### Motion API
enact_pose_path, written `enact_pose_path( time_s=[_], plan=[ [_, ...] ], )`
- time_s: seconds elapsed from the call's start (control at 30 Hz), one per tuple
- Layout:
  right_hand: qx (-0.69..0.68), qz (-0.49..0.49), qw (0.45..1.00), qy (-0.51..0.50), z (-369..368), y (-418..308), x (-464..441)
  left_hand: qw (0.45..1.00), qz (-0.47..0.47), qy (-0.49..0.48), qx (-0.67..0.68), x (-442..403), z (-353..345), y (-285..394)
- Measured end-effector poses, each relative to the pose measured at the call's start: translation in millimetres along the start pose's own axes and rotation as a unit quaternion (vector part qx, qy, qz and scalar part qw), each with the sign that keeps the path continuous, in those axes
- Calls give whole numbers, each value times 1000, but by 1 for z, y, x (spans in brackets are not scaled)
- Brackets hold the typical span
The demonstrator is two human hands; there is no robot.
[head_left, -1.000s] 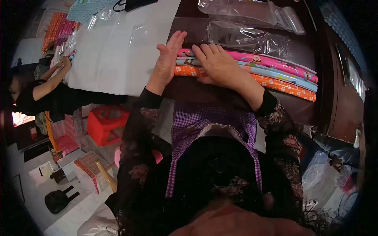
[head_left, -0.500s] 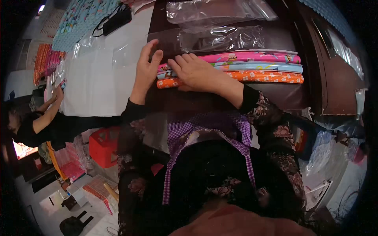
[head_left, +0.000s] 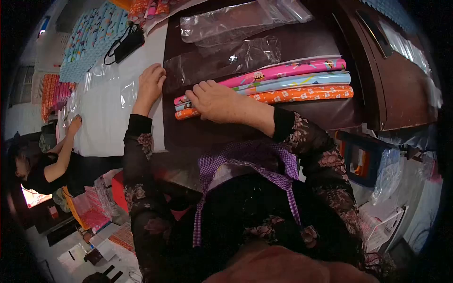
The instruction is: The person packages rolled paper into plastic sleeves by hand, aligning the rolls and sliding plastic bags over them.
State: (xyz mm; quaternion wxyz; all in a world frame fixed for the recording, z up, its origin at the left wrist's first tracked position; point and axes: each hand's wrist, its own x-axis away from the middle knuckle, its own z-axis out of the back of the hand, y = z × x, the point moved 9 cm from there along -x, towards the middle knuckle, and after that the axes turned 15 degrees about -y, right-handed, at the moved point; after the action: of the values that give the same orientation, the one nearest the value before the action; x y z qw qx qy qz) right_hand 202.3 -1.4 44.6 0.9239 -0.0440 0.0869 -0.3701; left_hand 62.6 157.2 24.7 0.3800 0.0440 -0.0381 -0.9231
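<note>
Three gift-wrap rolls lie side by side on the dark tabletop: a pink patterned roll (head_left: 288, 70), a light blue roll (head_left: 316, 79) and an orange roll (head_left: 306, 93). My right hand (head_left: 219, 101) is closed over them near their left ends, fingers bent across the top. Beyond the rolls, a clear plastic bag (head_left: 257, 52) lies flat, its left end stretching toward my other hand. That one, my left hand (head_left: 150, 87), has bent fingers pressed together at the bag's left edge, by the border with the white surface. Its fingertips are partly hidden.
More clear plastic bags (head_left: 226, 23) lie at the back. A black pouch (head_left: 128, 46) with a strap sits on the white surface (head_left: 104, 127). A phone (head_left: 374, 33) rests at right. Another person (head_left: 56, 165) works at left, near bundled rolls (head_left: 49, 96).
My left hand has moved left and its raised, spread fingers have closed at the bag's edge. The bag has shifted left. My right hand stays on the rolls, which now lie more slanted.
</note>
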Motion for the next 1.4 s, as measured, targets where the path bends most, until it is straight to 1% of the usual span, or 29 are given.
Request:
enact_pose_path(
  time_s=[0.03, 0.1, 0.13, 0.17, 0.2, 0.23, 0.27, 0.3, 0.33, 0.4, 0.47, 0.53, 0.6, 0.67, 0.73, 0.8, 0.83, 0.9, 0.93, 0.97, 1.0, 1.07, 1.13, 1.2, 1.23, 1.27, 1.33, 1.4],
  plan=[
    [1, 15, 1000, 4, 0, -2, -1, 999, 32, -8, 7, 7, 1, -15],
    [-35, -6, 999, 3, -3, 3, 0, 998, 39, 28, -29, 25, 8, -32],
    [-52, -7, 998, -25, -3, 3, -3, 998, 32, 27, -45, 35, 8, -48],
    [-69, -6, 996, -55, -3, 4, -4, 993, 100, 30, -55, 48, 19, -50],
    [-69, 0, 996, -52, 0, 2, -3, 983, 167, 35, -63, 55, 28, -47],
    [-70, 1, 996, -50, 2, 2, -3, 984, 165, 55, -35, 61, 24, -55],
    [-68, 26, 996, -48, 5, -3, -3, 985, 158, 75, -5, 67, 19, -62],
    [-73, 18, 996, -53, 5, -2, -3, 981, 175, 82, -12, 76, 20, -60],
    [-77, 6, 995, -60, 5, 1, -4, 988, 153, 23, 1, 76, 8, -51],
    [-70, 12, 995, -63, 7, -1, -5, 991, 132, -32, 17, 74, 0, -41],
    [-68, 8, 995, -68, 4, -1, -4, 984, 153, -44, 80, 75, 9, -40],
    [-37, 26, 999, -29, 8, -5, -4, 984, 150, -27, 89, 78, 7, -50],
    [-37, 27, 999, -28, 8, -4, -4, 985, 138, -14, 104, 77, 6, -57],
    [-40, 16, 998, -35, 8, -3, -2, 992, 124, 13, 25, 85, 22, -63],
    [-74, 9, 995, -73, 5, -1, -3, 974, 217, -62, -33, 100, 22, -99],
    [-76, 4, 995, -68, 1, 2, -2, 951, 272, -49, -140, 127, 38, -119],
    [-72, 6, 995, -62, 1, 3, -2, 952, 269, -52, -137, 131, 37, -121],
    [-69, 7, 996, -54, 0, 7, -5, 925, 294, 90, -225, 142, 66, -122],
    [-58, 14, 998, -35, 1, 7, -5, 925, 292, 88, -225, 135, 71, -105],
    [-47, 22, 998, -19, 2, 6, -4, 958, 252, 134, -2, 129, 72, -80],
    [-47, 22, 998, -20, 2, 7, -5, 938, 201, 176, 221, 123, 67, -53],
    [-44, 24, 999, -14, 3, 8, -5, 886, 195, 135, 398, 109, 38, 2],
    [-33, 25, 999, -13, 2, 7, -6, 874, 147, 123, 447, 95, 16, 63],
    [-19, 22, 1000, -12, 2, 8, -5, 861, 134, 135, 471, 86, -16, 88],
    [-30, 20, 999, -24, 1, 8, -6, 909, 141, 132, 370, 80, -15, 99],
    [-42, 17, 998, -36, 0, 8, -5, 908, 136, 132, 373, 77, -18, 104],
    [-40, 15, 999, -27, 0, 9, -5, 946, 115, 199, 230, 77, -5, 118],
    [-39, 14, 999, -17, 3, 11, -2, 952, 118, 189, 211, 77, -7, 120]
  ],
)
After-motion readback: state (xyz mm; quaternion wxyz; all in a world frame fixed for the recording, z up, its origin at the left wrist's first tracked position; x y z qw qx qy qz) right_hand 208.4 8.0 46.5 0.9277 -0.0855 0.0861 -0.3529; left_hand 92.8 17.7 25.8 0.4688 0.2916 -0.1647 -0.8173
